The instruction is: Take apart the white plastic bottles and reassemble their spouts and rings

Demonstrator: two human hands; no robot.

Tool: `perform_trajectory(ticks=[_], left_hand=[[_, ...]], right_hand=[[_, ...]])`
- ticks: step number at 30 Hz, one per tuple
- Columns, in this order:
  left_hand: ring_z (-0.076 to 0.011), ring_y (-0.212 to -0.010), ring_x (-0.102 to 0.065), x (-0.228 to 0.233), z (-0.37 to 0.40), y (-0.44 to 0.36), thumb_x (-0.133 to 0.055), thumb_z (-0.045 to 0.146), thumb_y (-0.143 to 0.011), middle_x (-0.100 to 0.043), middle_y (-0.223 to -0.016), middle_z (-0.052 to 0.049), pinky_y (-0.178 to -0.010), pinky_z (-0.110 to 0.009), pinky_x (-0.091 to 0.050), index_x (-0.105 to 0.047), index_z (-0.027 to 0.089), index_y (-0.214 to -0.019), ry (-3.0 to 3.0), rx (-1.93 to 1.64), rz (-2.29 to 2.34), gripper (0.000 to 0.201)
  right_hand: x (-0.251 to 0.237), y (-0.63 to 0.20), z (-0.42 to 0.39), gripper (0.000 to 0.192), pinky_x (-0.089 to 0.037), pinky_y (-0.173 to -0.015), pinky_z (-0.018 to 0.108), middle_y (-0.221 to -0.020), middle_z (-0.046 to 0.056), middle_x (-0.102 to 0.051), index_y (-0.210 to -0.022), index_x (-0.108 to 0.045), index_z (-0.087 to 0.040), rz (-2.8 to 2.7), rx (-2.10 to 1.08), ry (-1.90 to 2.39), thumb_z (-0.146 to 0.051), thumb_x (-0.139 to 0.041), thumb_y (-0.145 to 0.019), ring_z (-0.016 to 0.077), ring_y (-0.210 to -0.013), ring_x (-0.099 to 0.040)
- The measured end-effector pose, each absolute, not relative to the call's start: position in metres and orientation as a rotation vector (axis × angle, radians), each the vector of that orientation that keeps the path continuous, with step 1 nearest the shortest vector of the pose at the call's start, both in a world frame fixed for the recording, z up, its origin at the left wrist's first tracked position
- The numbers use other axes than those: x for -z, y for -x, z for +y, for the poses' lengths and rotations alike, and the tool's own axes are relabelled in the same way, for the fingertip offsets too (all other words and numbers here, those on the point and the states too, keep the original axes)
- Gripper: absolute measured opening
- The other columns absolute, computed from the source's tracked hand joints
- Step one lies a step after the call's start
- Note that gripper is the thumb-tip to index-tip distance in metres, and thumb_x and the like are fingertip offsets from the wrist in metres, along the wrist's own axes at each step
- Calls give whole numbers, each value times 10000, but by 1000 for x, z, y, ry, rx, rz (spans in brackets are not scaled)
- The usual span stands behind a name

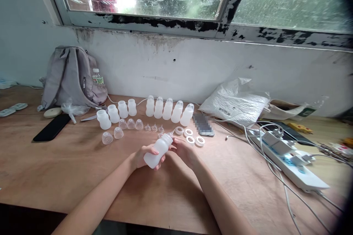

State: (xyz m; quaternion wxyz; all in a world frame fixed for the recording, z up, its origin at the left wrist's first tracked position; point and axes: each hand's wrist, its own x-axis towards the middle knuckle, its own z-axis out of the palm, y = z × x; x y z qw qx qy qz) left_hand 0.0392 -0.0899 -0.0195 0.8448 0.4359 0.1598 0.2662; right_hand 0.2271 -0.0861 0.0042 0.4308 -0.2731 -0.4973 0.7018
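Centre of the table (68,169): the left hand (142,157) grips a translucent bottle (158,150), fingers curled under its base and clamped on it. The bottle lies tilted, neck toward 1 o'clock. The right hand (185,150) meets the neck end, fingertips closed on the top; whether they pinch a separate part cannot be told.

At 12 o'clock from the hands: a row of five capped bottles (168,109). At 10 o'clock: four open bottles (117,112), with clear domed caps (119,131) just in front of them. Between caps and hands: small nipples (154,128). At 1 o'clock: white rings (190,136), one just beside the right hand, and a blurred phone (203,124) behind them.

At 3 o'clock, well apart: a power strip (292,163) with tangled cables. At 2 o'clock: a white bag (235,102). At 10 o'clock, far: a grey backpack (70,75) against the wall, and a black phone (52,127) flat on the table.
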Motion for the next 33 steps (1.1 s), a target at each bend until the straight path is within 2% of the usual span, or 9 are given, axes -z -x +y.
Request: perform_trajectory(ticks=[4, 6, 10, 13, 18, 20, 24, 30, 33], left_hand=[[-138, -478, -560, 21, -87, -38, -466, 245, -671, -545, -704, -34, -438, -236, -382, -449, 114, -1127, -897, -641, 330, 475], [-137, -483, -558, 21, -86, -37, -461, 250, -682, -538, -703, -30, -446, -236, -378, -443, 120, -1134, -888, -663, 340, 470], [-143, -495, -564, 20, -87, -38, -473, 232, -679, -541, -712, -36, -454, -241, -378, -447, 119, -1129, -919, -629, 366, 465], [-147, -498, -569, 18, -89, -40, -481, 220, -672, -546, -723, -39, -447, -239, -372, -455, 121, -1114, -947, -627, 379, 454], [-132, -503, -560, 17, -88, -39, -490, 243, -676, -543, -727, -25, -459, -235, -369, -435, 147, -1131, -918, -714, 424, 469], [-130, -498, -558, 17, -87, -38, -498, 255, -667, -542, -715, -21, -457, -235, -372, -433, 145, -1129, -918, -706, 441, 479], [-134, -481, -557, 16, -89, -39, -515, 267, -647, -546, -704, -24, -440, -243, -391, -460, 131, -1088, -970, -575, 440, 465], [-129, -512, -552, 10, -93, -49, -614, 267, -621, -545, -710, 2, -463, -253, -433, -470, 162, -1030, -1256, -563, 666, 446], [-139, -592, -560, 9, -98, -54, -627, 259, -615, -562, -759, -1, -525, -254, -445, -484, 177, -1020, -1549, -674, 926, 437]], right_hand=[[-2, -230, -83, 162, -430, -721, 342, -822, 42, -621, -671, -631, -185, -1095, -1725, 713, -279, -538, -765, 181, -757, -555], [-2, -230, -83, 101, -429, -734, 353, -867, 40, -633, -757, -637, -206, -1035, -1723, 681, -246, -545, -743, 195, -805, -564], [-6, -227, -86, 413, -385, -845, 394, -920, 45, -652, -1099, -554, -229, -987, -1813, 568, -207, -529, -687, 206, -882, -565], [-7, -227, -86, 448, -374, -862, 399, -871, 48, -663, -1120, -544, -206, -966, -1851, 577, -213, -511, -674, 209, -879, -570], [3, -235, -76, 282, -437, -656, 317, -585, -12, -596, -928, -631, -193, -858, -1720, 813, -159, -542, -662, 133, -574, -534], [5, -237, -74, 291, -438, -628, 301, -663, -2, -620, -918, -635, -204, -856, -1719, 826, -138, -564, -644, 125, -588, -532], [2, -231, -80, 444, -428, -765, 344, -1067, 48, -604, -1090, -574, -248, -1011, -1814, 685, -175, -589, -653, 186, -866, -558], [3, -218, -88, 293, -425, -757, 323, -1027, 52, -627, -984, -629, -221, -1189, -1625, 808, -281, -641, -697, 210, -897, -552], [6, -218, -87, 310, -416, -804, 340, -1019, 55, -632, -993, -628, -218, -1225, -1549, 840, -312, -653, -699, 229, -956, -539]])
